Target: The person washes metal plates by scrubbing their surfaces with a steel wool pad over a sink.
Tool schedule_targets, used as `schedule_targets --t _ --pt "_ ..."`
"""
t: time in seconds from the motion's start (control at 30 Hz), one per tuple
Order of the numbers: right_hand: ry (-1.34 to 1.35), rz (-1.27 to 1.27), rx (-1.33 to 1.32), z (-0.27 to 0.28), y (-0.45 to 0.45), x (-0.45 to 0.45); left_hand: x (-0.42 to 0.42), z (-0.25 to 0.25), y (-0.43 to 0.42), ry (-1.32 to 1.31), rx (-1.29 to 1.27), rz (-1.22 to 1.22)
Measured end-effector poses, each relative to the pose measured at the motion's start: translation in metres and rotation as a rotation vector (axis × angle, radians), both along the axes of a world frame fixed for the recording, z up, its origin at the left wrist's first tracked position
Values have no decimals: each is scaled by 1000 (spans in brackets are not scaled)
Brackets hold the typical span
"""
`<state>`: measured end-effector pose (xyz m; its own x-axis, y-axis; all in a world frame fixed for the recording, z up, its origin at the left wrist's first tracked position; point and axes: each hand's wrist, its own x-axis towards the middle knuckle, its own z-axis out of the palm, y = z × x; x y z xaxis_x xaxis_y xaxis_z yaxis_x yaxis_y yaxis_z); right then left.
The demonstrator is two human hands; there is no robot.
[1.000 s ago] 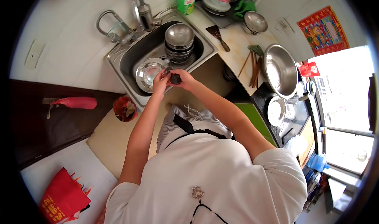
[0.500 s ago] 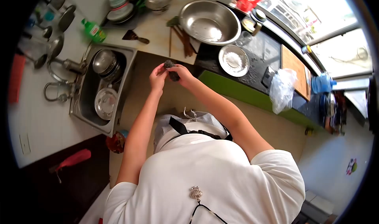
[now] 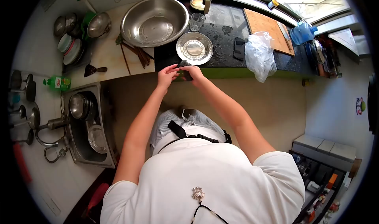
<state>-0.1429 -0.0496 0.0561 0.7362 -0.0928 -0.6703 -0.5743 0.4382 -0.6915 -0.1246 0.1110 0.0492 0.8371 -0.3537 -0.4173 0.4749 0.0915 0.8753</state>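
Observation:
Near the counter's front edge, my two hands meet at a dark, rough, fuzzy clump (image 3: 184,63), its exact kind too small to make out. My right hand (image 3: 193,72) is closed round it, and a dark part hangs below the fingers. At the clump's left side my left hand (image 3: 167,75) pinches it with bent fingertips, partly hidden by the angle. Just beyond the hands stands a shallow metal dish (image 3: 194,48) with a perforated-looking pattern. A large steel basin (image 3: 154,23) is behind it to the left.
At left is a sink (image 3: 106,125) holding metal bowls. Brown sticks (image 3: 142,58) and a spatula (image 3: 94,70) lie on the counter. A drinking glass (image 3: 196,22), phone (image 3: 239,48), plastic bag (image 3: 260,57) and cutting board (image 3: 268,30) with a knife (image 3: 285,35) are on the black countertop.
My view and body have turned rightward, so the sink and basin sit further left. The hands, still together on the clump, are now in front of the shallow metal dish.

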Motion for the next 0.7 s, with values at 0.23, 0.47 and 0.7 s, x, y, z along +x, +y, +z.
schedule_targets --t 0.23,0.47,0.7 --pt "17 -381 -676 -31 -65 30 65 -13 -6 -19 178 -143" --pt "96 -454 -692 -66 -123 67 106 -60 -52 -101 434 -139" --pt "177 -195 -865 -82 -138 89 122 -71 -77 -140 449 -113"
